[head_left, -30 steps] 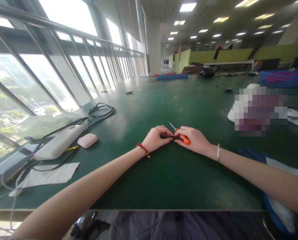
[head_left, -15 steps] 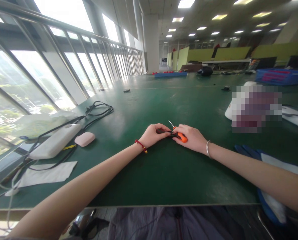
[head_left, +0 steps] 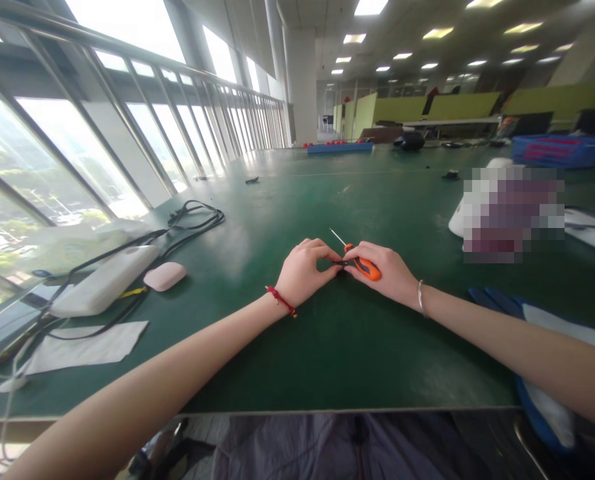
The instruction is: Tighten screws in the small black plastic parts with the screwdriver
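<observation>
Open table [head_left: 327,347] beyond left hand [head_left: 302,273] and right hand [head_left: 384,270]; pink case [head_left: 164,275], white box [head_left: 102,288], cables [head_left: 197,217] block leftward

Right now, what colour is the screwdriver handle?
The handle is orange with black; head view.

Small black piece [head_left: 340,263] pinched between the two hands, fingertips covering nearly all of it, so no telling what it is. The right hand [head_left: 387,275] wraps the orange-handled screwdriver [head_left: 366,269]; only part of the handle and the thin shaft peek out. The left hand [head_left: 302,272] hides its side of the piece. Over right, a pixelated block [head_left: 512,213] blots out whatever lies on the green surface [head_left: 327,347]. A blue-edged white item [head_left: 542,373] runs off the right edge. Far-off long blue tray [head_left: 340,147]: contents too small to read.
</observation>
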`<state>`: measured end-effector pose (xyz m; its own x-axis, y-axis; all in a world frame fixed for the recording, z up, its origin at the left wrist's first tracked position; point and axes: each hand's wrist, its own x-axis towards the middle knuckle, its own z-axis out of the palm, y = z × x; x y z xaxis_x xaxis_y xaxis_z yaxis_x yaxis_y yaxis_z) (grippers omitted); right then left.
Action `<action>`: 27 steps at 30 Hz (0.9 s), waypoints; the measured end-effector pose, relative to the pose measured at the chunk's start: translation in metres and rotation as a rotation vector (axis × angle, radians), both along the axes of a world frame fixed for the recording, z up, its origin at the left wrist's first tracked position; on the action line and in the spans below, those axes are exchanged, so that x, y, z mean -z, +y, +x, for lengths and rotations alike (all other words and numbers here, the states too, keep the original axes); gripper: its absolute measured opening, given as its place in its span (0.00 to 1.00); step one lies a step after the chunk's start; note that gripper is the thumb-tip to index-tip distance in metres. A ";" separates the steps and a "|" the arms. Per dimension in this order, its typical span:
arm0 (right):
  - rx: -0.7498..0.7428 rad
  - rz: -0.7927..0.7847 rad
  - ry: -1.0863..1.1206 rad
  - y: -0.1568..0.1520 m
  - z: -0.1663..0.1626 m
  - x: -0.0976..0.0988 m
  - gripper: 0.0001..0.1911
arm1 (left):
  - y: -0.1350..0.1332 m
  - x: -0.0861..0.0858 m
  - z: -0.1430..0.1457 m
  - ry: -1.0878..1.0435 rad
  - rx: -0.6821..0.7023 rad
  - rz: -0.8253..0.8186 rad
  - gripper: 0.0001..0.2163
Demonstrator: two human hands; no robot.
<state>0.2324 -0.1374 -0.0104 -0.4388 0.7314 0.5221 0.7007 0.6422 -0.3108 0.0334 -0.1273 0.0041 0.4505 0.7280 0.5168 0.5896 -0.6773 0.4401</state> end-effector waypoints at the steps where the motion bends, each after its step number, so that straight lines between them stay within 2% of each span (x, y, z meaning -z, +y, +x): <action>1: -0.001 0.008 -0.002 0.000 0.000 0.000 0.08 | 0.001 0.001 0.000 0.009 0.003 0.005 0.04; 8: -0.002 0.016 -0.008 -0.001 0.000 -0.001 0.07 | 0.001 0.001 -0.002 0.036 0.010 0.011 0.04; 15: -0.007 0.001 -0.012 -0.003 -0.001 -0.003 0.06 | -0.001 -0.004 0.000 -0.011 0.026 -0.077 0.04; 22: -0.004 0.000 -0.032 -0.001 0.000 0.000 0.07 | 0.000 0.000 -0.001 0.035 0.037 -0.017 0.04; 27: -0.007 0.002 -0.042 -0.001 -0.001 0.000 0.06 | -0.002 -0.001 0.000 0.152 0.013 0.056 0.04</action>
